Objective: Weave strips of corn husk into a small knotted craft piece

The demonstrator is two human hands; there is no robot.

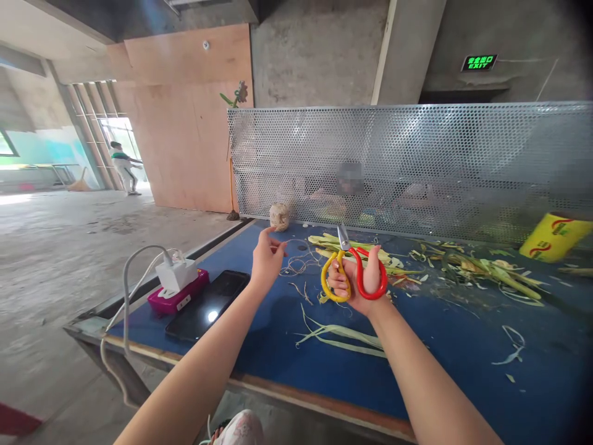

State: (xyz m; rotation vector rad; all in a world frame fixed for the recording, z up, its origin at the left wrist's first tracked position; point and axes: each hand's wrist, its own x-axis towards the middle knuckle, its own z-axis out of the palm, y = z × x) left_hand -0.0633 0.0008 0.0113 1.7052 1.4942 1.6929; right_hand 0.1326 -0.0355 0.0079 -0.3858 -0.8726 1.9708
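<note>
In the head view, the right hand [360, 289] is wrapped around the handles of a pair of scissors [345, 245], one yellow and one red, with the blades pointing up and away; whether the blades are parted is hard to tell. The left hand [269, 259] has thumb and fingertips drawn together, apparently pinching a thin string [296, 269] whose loops lie on the table [278, 361] between the hands, near a ball [278, 217] at the far edge. The scissors look stiff and moderately light, best held by the smooth loops with fingers well off the blades. The string looks soft, almost weightless and easily tangled, so a fingertip pinch near its end suits it. The leaf strips [354, 334] in front of the right hand seem limp and easily torn. A metal mesh panel [407, 161] limits reach at the back, while a phone [213, 309] and a purple power strip [178, 298] crowd the left side. Blue tabletop toward the wooden near edge gives the forearms more room.
</note>
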